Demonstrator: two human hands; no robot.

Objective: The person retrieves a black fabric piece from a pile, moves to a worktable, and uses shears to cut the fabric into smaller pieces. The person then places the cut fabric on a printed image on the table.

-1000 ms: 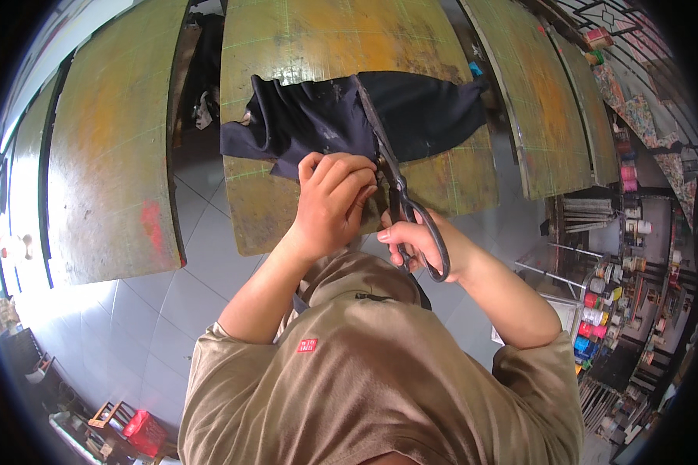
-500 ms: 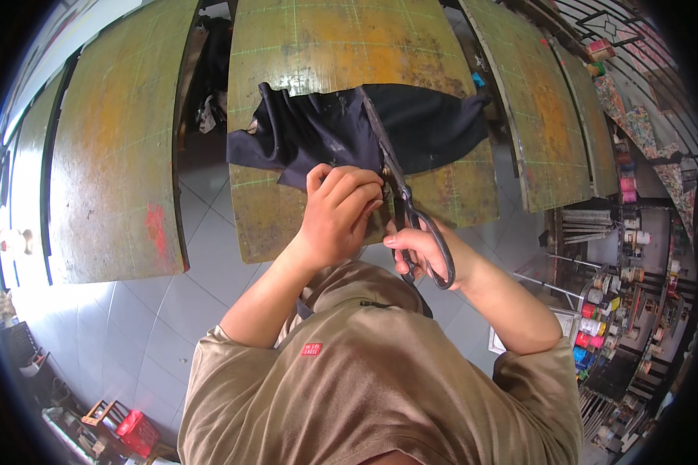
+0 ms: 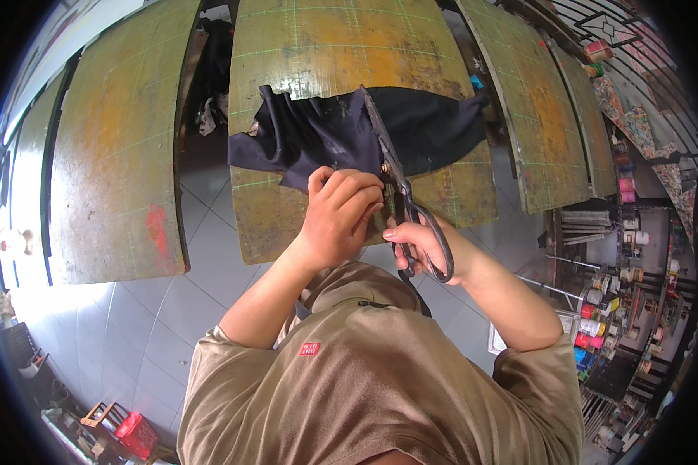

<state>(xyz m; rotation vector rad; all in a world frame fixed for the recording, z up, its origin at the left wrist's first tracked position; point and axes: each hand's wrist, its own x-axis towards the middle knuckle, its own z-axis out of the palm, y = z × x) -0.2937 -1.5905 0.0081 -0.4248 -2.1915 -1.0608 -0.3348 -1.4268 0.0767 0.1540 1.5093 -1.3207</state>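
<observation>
A dark navy-black cloth point(image 3: 310, 128) lies rumpled on the left and flatter on the right, across the near part of the middle table. My right hand point(image 3: 426, 244) grips the handles of large black tailor's shears point(image 3: 390, 155), fingers through the loops. Their long blade points away from me over the cloth, and a brass-coloured pivot shows beside my left fingertips. My left hand point(image 3: 340, 205) is closed at the cloth's near edge, just left of the shears, its curled fingers pinching the fabric. The lower blade is mostly hidden.
The cloth lies on a worn yellow-green table point(image 3: 349, 46) with green grid lines. Similar tables stand at left point(image 3: 120, 155) and right point(image 3: 523, 101), with gaps between. Thread spools on a rack point(image 3: 632, 275) fill the right side. A red basket point(image 3: 137, 434) is at lower left on the tiled floor.
The outer handle loop of the shears and my right hand have shifted slightly inward and away from me. My left hand and the cloth have barely moved.
</observation>
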